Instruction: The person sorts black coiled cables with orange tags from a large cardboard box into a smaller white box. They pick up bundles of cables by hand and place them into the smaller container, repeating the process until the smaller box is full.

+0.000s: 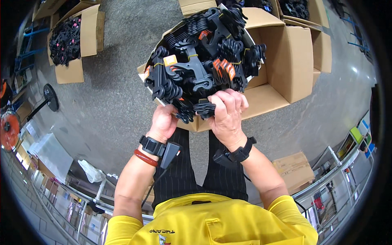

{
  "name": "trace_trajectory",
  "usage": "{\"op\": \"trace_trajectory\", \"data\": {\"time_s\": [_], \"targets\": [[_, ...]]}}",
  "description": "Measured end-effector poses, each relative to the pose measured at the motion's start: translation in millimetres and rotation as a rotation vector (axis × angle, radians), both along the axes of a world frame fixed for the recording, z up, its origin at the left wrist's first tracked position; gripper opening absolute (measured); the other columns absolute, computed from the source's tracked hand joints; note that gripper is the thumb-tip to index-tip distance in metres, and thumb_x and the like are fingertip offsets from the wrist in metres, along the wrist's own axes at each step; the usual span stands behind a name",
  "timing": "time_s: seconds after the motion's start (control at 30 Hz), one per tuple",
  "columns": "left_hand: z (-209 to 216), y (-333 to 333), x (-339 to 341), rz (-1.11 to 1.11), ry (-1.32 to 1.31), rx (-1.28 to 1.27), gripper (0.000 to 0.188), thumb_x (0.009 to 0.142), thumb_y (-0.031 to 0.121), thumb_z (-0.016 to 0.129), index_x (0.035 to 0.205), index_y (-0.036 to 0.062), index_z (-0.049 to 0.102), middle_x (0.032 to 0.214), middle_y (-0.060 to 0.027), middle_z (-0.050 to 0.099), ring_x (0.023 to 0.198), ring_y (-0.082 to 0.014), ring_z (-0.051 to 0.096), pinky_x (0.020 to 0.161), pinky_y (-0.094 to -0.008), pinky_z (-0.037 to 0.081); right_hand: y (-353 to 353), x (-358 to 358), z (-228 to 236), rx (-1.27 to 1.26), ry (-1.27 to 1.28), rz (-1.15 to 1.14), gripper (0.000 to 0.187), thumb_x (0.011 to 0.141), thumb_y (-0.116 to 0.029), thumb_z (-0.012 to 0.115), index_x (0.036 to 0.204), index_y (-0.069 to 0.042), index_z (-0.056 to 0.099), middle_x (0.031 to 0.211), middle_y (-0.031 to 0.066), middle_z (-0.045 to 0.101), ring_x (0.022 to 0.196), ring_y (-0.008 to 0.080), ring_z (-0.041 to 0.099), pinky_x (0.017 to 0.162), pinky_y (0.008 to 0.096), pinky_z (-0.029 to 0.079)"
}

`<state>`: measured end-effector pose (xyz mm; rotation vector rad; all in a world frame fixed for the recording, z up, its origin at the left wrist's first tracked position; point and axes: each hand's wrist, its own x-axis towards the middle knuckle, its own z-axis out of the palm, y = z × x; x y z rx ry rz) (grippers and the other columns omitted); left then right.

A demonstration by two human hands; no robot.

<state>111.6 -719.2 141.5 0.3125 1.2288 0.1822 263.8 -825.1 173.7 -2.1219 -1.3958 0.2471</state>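
A large heap of black plastic hangers [198, 71], bundled with thin yellow ties and bearing orange size tags, fills a pale-rimmed carton in front of me. At the heap's near edge, my right hand [228, 112] is closed, its fingers curled over the ends of one bundle of hangers [204, 109]. My left hand [164, 122] is closed against the hanger ends at the near left corner. Its fingertips are partly hidden beneath the hangers, and the carton's rim passes close by. Both wrists wear black straps with small devices.
An open cardboard box [281, 61] adjoins the heap on the right, with more hanger-filled boxes [296, 9] behind it. At far left stands another box of black hangers [65, 41]. A flattened carton [294, 167] lies right of my legs, near a metal rail [322, 177].
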Motion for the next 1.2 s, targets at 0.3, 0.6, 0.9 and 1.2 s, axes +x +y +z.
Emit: {"op": "trace_trajectory", "data": {"time_s": [0.3,0.6,0.9,1.2], "targets": [[0,2,0,0.054,-0.058,-0.038,0.036,0.072,-0.006,0.038,0.103,0.0029,0.053,0.097,-0.0053,0.058,0.089,-0.0198,0.056,0.08,-0.0346,0.045,-12,16,18,0.139,0.187,0.064,0.054,0.069,-0.041,0.063,0.11,-0.01,0.047,0.112,0.0088,0.049,0.108,0.0288,0.043,0.096,0.0468,0.025],[-21,19,-30,0.032,0.019,-0.009,0.032,0.072,0.009,0.05,0.103,0.0024,0.054,0.098,-0.0072,0.06,0.092,-0.0222,0.058,0.087,-0.0381,0.045,-97,140,-143,-0.644,0.392,-0.456,0.032,0.076,-0.017,0.055,0.105,-0.005,0.054,0.106,0.0174,0.055,0.101,0.032,0.052,0.084,0.0423,0.042],[-6,47,-30,-0.438,-0.032,0.23,0.032,0.086,0.011,0.044,0.116,0.0002,0.051,0.114,-0.0113,0.055,0.101,-0.024,0.055,0.089,-0.0382,0.045,-23,96,-248,-0.469,0.102,-0.128,0.052,0.074,-0.015,0.056,0.124,-0.014,0.045,0.128,0.0148,0.041,0.12,0.0324,0.037,0.096,0.0458,0.032],[-24,48,-67,-0.056,0.192,-0.079,0.039,0.079,0.028,0.047,0.109,0.003,0.048,0.105,-0.0124,0.053,0.096,-0.0284,0.053,0.085,-0.0432,0.042,-14,113,-251,-0.804,0.554,-0.214,0.042,0.073,-0.029,0.063,0.109,-0.007,0.059,0.112,0.0188,0.056,0.106,0.0338,0.052,0.09,0.0414,0.043]]}}
